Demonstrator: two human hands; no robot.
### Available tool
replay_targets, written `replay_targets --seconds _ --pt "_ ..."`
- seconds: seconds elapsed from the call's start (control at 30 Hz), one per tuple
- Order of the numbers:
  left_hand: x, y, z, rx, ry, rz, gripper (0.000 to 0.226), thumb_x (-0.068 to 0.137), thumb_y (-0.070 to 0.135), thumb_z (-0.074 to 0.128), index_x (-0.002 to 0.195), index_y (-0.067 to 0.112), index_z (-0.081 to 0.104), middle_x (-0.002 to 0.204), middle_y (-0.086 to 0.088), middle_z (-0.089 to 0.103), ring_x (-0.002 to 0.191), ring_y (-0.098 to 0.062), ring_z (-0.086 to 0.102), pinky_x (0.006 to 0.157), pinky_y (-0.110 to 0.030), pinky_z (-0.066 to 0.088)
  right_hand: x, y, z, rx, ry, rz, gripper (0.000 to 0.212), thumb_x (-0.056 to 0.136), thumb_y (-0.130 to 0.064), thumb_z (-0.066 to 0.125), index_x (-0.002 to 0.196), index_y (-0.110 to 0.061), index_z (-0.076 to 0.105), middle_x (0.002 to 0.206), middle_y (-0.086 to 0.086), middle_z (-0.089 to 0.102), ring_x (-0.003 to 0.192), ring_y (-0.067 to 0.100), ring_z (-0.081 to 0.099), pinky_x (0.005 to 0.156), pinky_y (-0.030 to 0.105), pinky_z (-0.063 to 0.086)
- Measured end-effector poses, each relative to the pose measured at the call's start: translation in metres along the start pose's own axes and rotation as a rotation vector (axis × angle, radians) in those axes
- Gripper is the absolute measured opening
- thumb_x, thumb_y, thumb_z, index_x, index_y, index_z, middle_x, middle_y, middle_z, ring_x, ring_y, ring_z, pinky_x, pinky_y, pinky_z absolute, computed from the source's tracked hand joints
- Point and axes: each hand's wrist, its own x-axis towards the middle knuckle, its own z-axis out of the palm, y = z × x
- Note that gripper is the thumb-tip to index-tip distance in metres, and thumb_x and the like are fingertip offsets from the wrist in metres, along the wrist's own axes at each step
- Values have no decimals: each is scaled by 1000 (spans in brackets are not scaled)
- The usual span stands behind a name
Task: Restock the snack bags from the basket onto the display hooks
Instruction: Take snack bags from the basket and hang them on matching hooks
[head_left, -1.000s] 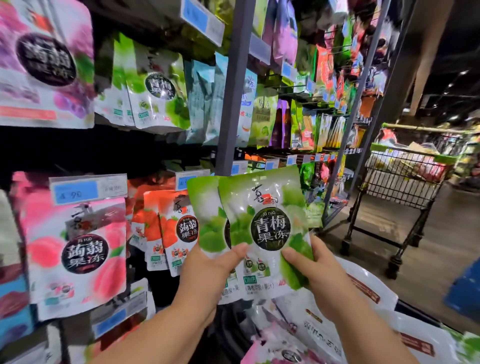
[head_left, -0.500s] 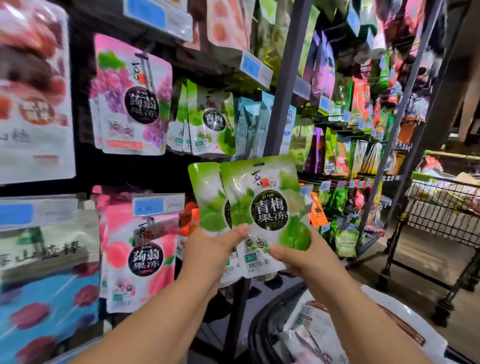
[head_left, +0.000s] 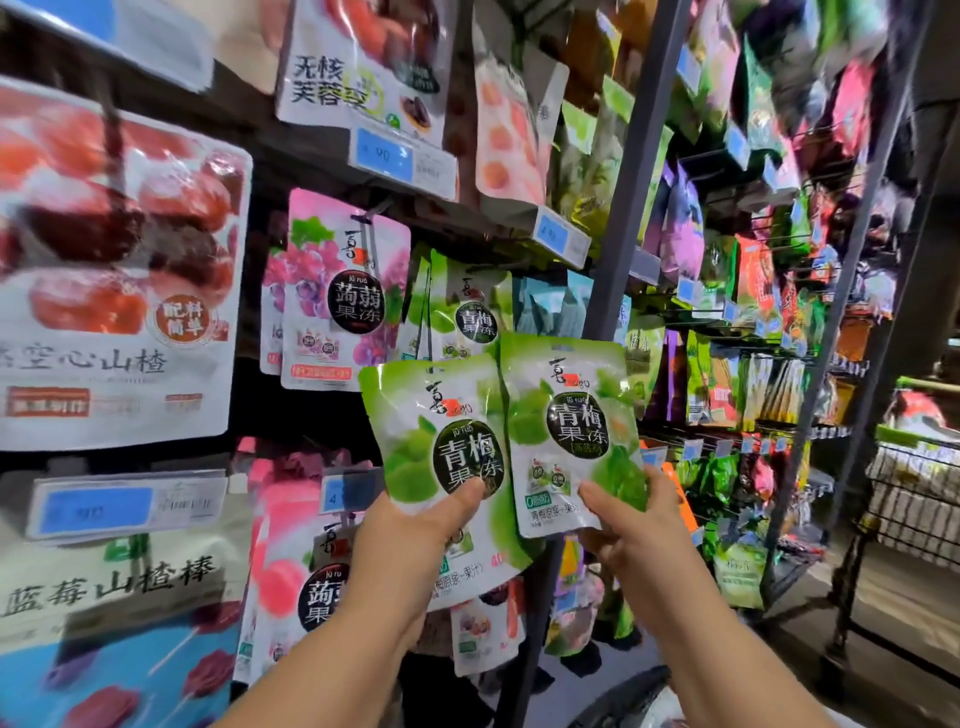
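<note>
**Head view: two green jelly bags raised to the rack, not yet hung**

The left hand (head_left: 415, 540) grips the lower part of the left green bag (head_left: 441, 431), thumb pressed on its front. The right hand (head_left: 634, 525) pinches the bottom of the right green bag (head_left: 566, 415). Both bags are held upright and slightly overlapping, just below the matching hung bags (head_left: 467, 306). Recommendation: hang one bag at a time, steady its top edge, align the hanger hole with the hook, then slide it fully back. The hook itself is not clearly visible.
</note>
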Motion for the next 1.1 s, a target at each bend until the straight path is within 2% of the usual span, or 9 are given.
replay_targets --seconds 0.1,0.23,0.4,0.5,0.67,0.83,0.97,1.03,1.1 --pt "8 9 -8 56 -12 46 29 71 24 87 98 22 77 96 1 78 94 -22 74 98 -52 51 21 -8 11 59 24 -10 64 90 -3 66 129 -38 30 113 3 63 94 27 71 77 36 56" --pt "16 21 -16 112 -35 106 33 62 38 81 95 33 77 95 1 78 92 -23 74 95 -52 52 50 -18 27 104 33 -38 61 91 -4 66 131 -36 32 106 -2 65 83 19 68 70 33 53" --pt "29 22 -29 188 -12 150 22 62 37 85 81 31 77 77 0 76 68 -19 66 69 -33 51 82 -26 46 154 62 -37 55 91 -4 67 123 -35 35 99 3 64 70 20 61 64 33 48" --pt "37 24 -34 176 5 145 39 52 43 83 89 33 77 88 -1 78 88 -28 73 84 -45 56 95 -28 54 166 64 -31 55 91 -7 67 126 -36 36 99 3 63 72 21 59 67 31 48" --pt "53 26 -44 235 30 178 55 35 59 85 86 42 77 87 3 78 89 -27 73 91 -53 54 111 -26 63 182 44 -38 56 92 -11 67 129 -37 35 105 1 63 74 20 59 70 32 48" --pt "63 33 -51 316 83 215 31 46 50 79 75 55 72 80 15 76 87 -16 71 86 -38 53 120 -23 69 191 50 -72 60 90 -11 69 133 -37 35 111 1 61 84 21 60 68 32 49" --pt "64 37 -50 314 84 212 16 68 36 89 71 43 75 72 21 73 77 -9 68 71 -27 50 124 -21 72 207 57 -99 60 90 -11 69 133 -38 37 112 1 62 80 18 61 64 29 51" --pt "64 37 -50 321 79 213 20 74 23 84 68 39 75 69 21 72 72 -6 66 64 -24 44 126 -22 73 221 63 -106 57 91 -11 68 131 -38 38 110 1 63 75 17 60 63 28 50" --pt "64 37 -49 329 61 212 29 75 22 84 72 49 74 75 17 75 75 -9 69 67 -27 47 127 -23 73 225 68 -105 55 92 -11 67 131 -37 38 108 1 62 71 17 58 65 29 48"
